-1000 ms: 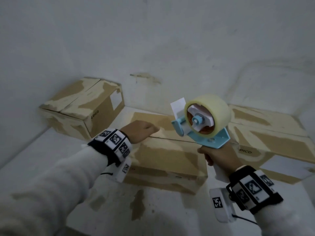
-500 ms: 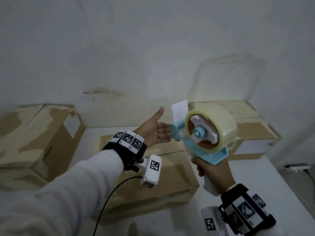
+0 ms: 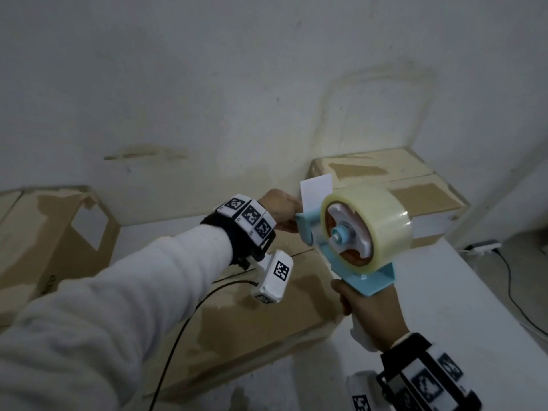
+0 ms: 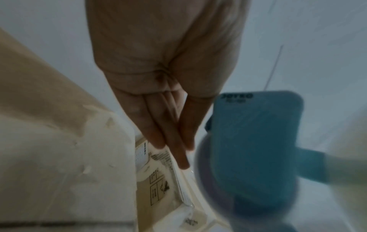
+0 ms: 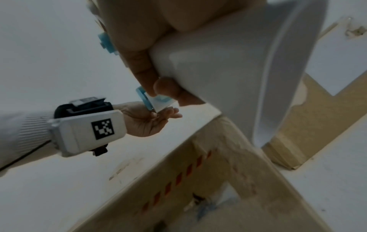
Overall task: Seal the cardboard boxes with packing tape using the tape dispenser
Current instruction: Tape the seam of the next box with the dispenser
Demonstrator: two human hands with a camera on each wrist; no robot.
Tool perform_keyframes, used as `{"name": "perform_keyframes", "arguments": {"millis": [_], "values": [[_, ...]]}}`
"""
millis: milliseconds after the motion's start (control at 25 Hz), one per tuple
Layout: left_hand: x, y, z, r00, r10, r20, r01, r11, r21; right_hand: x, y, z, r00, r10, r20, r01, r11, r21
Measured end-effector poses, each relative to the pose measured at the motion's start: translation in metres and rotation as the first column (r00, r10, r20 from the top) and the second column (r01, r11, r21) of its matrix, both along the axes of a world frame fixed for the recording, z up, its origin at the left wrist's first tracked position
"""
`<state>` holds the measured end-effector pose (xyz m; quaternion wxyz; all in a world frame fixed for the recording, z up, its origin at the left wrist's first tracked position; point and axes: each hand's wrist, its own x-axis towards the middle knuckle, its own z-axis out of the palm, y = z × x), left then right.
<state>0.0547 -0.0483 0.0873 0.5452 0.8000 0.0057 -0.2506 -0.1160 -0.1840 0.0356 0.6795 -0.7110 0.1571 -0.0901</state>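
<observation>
A light-blue tape dispenser with a fat roll of clear tape is held up over a closed cardboard box. My right hand grips its white handle from below. My left hand reaches to the dispenser's front end, just under a white tab. Its fingers lie straight and close together beside the blue frame. In the right wrist view the left hand is palm up, fingertips touching the front edge. Whether tape is between them is unclear.
A second cardboard box stands at the left and a third at the back right against the white wall. All rest on a white table. A power strip and cable lie beyond the table's right edge.
My left hand has lifted off the middle box and moved right to the dispenser's front. The head view has swung right and closer; the right hand keeps its grip.
</observation>
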Motion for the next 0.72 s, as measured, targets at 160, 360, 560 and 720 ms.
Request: {"name": "perform_keyframes", "arguments": {"millis": [160, 360, 560, 720], "values": [[0.037, 0.016, 0.014, 0.993, 0.022, 0.114, -0.012, 0.997, -0.082, -0.022, -0.009, -0.014, 1.000, 0.023, -0.014, -0.025, 0.988, -0.154], [0.048, 0.029, 0.009, 0.983, -0.073, 0.170, 0.088, 0.993, -0.082, -0.019, -0.002, -0.036, 0.993, -0.038, -0.111, -0.011, 0.910, -0.414], [0.057, 0.075, 0.002, 0.983, 0.032, 0.180, -0.014, 0.995, -0.101, 0.026, -0.002, -0.021, 0.959, 0.142, -0.244, -0.262, 0.767, -0.586], [0.073, 0.099, -0.009, 0.960, 0.179, 0.215, -0.158, 0.981, -0.112, 0.070, -0.004, -0.015, 0.917, 0.239, -0.318, -0.383, 0.746, -0.544]]}}
